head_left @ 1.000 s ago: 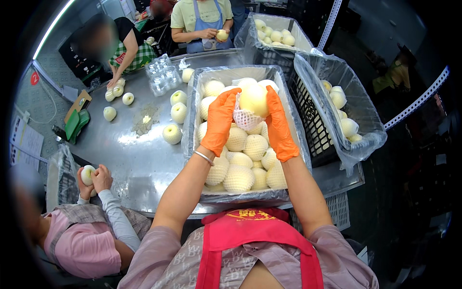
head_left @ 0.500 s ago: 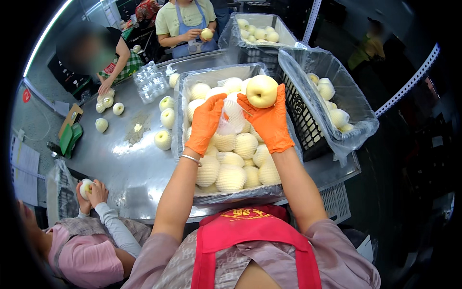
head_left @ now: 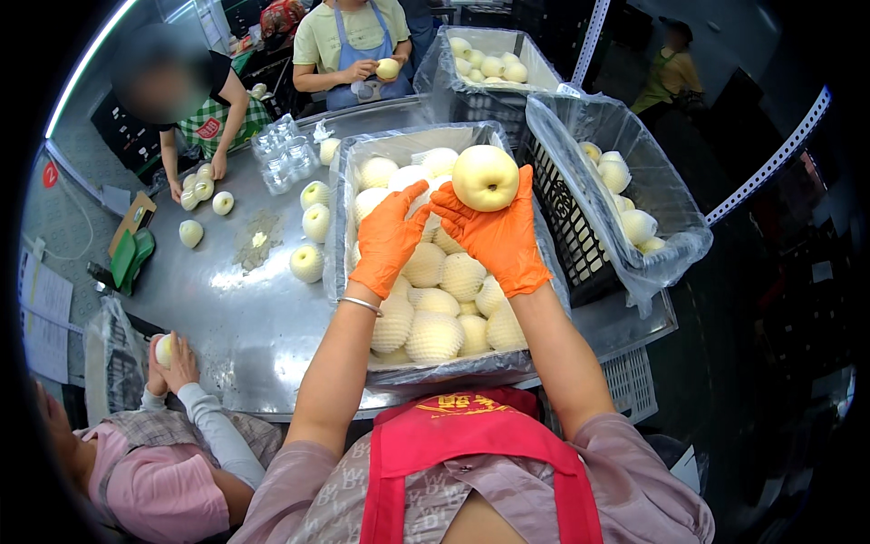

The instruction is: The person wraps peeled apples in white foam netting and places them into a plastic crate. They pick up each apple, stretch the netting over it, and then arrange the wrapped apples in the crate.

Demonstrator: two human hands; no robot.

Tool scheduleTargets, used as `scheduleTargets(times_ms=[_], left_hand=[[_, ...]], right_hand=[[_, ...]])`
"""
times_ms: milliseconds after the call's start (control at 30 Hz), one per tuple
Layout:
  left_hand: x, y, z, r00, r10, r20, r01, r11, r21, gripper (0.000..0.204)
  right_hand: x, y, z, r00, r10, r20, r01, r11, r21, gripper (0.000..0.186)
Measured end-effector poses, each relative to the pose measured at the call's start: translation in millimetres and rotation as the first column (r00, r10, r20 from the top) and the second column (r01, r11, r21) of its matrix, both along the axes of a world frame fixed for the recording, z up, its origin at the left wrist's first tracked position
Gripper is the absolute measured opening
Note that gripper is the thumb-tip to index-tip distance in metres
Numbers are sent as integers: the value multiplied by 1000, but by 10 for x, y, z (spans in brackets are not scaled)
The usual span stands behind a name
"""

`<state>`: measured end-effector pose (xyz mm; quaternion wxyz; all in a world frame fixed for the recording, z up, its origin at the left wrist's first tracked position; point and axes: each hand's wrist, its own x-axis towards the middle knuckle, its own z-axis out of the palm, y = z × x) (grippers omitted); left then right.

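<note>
The right hand (head_left: pixel 501 240) is hiding the underside of the bare yellow fruit (head_left: pixel 486 177), and the left hand (head_left: pixel 387 243) is covering some netted fruits (head_left: pixel 435 337). The upper edge is cutting off the head of 1 blue-aproned worker (head_left: pixel 356 41). Upper left, blurring is masking 1 face (head_left: pixel 161 77); upper right, dimness is obscuring 1 distant person (head_left: pixel 669 74).

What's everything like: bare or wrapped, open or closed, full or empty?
Big fruit: bare, held up
Right grip: cupped under it
Left grip: open, off that fruit
Orange gloves: worn
Middle crate: open-topped, nearly full
Crate fruits: many in foam nets
Right black crate: open-topped, partly filled
</note>
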<state>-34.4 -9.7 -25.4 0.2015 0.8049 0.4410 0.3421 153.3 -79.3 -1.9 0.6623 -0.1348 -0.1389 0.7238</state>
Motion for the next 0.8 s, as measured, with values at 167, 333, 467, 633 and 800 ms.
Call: scheduleTargets(times_ms=[167, 333, 467, 633, 800], left_hand=[[17, -39, 37, 994, -6, 111, 22, 990, -143, 54], [22, 38, 29, 943, -18, 332, 63, 990, -124, 53], [41, 4, 201, 805, -150, 574, 237, 968, -79, 52], [80, -61, 342, 658, -341, 671, 511, 857, -65, 72], [43, -206, 471, 584, -327, 743, 676, 703, -222, 102]], right_hand=[[79, 31, -126, 979, 149, -140, -144, 989, 45, 117], [91, 32, -106, 968, 193, -161, -185, 981, 64, 122], [110, 42, -124, 940, 259, -221, -231, 962, 142, 121], [36, -12, -103, 982, 176, 76, -176, 984, -3, 104], [-88, -114, 79, 918, 132, 374, -145, 989, 7, 88]])
